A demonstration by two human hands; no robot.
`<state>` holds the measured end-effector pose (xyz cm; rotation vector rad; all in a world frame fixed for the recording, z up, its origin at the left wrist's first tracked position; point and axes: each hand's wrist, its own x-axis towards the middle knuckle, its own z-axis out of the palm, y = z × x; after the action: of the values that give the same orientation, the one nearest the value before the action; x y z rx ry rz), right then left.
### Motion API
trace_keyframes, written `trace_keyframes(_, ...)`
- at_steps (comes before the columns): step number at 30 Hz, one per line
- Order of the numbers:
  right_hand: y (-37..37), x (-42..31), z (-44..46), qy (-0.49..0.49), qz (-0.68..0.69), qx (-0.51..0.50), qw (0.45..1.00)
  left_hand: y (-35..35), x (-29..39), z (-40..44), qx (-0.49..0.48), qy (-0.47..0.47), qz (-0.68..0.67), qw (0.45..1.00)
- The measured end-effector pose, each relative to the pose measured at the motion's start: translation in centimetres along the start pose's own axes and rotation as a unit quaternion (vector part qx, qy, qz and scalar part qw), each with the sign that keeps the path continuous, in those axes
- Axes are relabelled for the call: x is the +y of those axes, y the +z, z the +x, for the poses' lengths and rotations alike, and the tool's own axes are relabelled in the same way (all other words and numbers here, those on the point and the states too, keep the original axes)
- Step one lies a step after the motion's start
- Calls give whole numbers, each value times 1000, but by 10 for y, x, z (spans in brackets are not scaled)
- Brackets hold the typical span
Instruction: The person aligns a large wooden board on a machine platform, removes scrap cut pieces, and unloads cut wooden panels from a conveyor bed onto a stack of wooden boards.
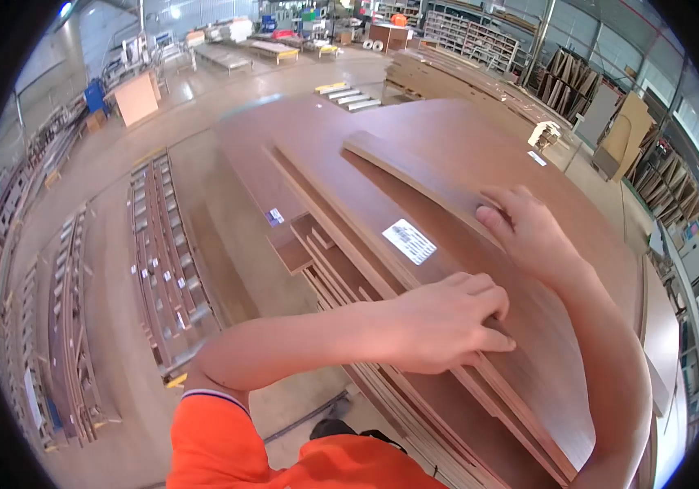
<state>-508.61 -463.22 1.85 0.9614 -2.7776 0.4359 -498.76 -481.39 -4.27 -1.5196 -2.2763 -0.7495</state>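
My left hand (451,322) is closed, its fingers curled over the edge of long brown wooden strips (520,420) on the near side of the stack. My right hand (524,232) grips a long brown wooden plank (410,173), its thumb and fingers at the plank's edge. That plank lies at a slant across broad brown panels (463,130), with a dark shadow along its left side. A white printed label (409,242) is stuck to the brown surface between the plank and the strips. Both palms are hidden.
Below the panels, more boards (414,416) are stacked toward my body. Roller conveyors (171,269) carrying brown boards stand on the floor to the left. Behind, another board stack (463,81) lies near storage shelves (480,41). Upright panels (626,134) lean at the right.
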Motion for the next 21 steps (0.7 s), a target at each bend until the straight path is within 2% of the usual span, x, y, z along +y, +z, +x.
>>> trace_keyframes(2, -10, -5, -7, -41, 73, 27, 996, 5, 8, 6, 5, 29, 57, 998)
trace_keyframes(3, -22, -6, -22, -38, 63, 2, 997, 3, 11, 8, -12, 36, 75, 996)
trace_keyframes(5, -24, 1, -53, 65, 69, -36, 995, 4, 10, 12, -31, 47, 73, 996)
trace_keyframes(6, -21, 15, -66, 73, 83, -28, 993, 6, 4, 14, -29, 64, 58, 996)
trace_keyframes(8, -16, 24, -69, 20, 59, 8, 998, 6, -6, 18, 50, 68, 30, 996)
trace_keyframes(9, -13, 16, -67, 18, 49, 13, 999, 2, -10, 15, 52, 68, 36, 996)
trace_keyframes(11, -15, -7, -56, 31, 11, -6, 999, -12, -16, 10, 35, 44, 25, 998)
trace_keyframes(12, -5, -5, -55, 7, 31, 49, 998, -19, -22, 9, 25, 48, 52, 997)
trace_keyframes(13, -1, -4, -60, 11, 115, 41, 992, -32, -17, 10, 7, 10, 27, 1000)
trace_keyframes(14, 3, -5, -66, -6, 114, 44, 993, -40, -22, 5, 20, -8, -5, 1000)
trace_keyframes(15, -1, -12, -68, -9, 168, 11, 986, -47, -22, 0, 19, -32, -2, 999)
trace_keyframes(16, -9, -22, -77, 5, 149, -9, 989, -53, -23, -1, -4, -62, -1, 998)
trace_keyframes(19, -31, -47, -109, 41, 18, -17, 999, -62, -32, 32, -62, -8, 35, 997)
trace_keyframes(21, -36, -54, -127, 75, -72, -19, 994, -66, -29, 41, -105, -9, 57, 993)
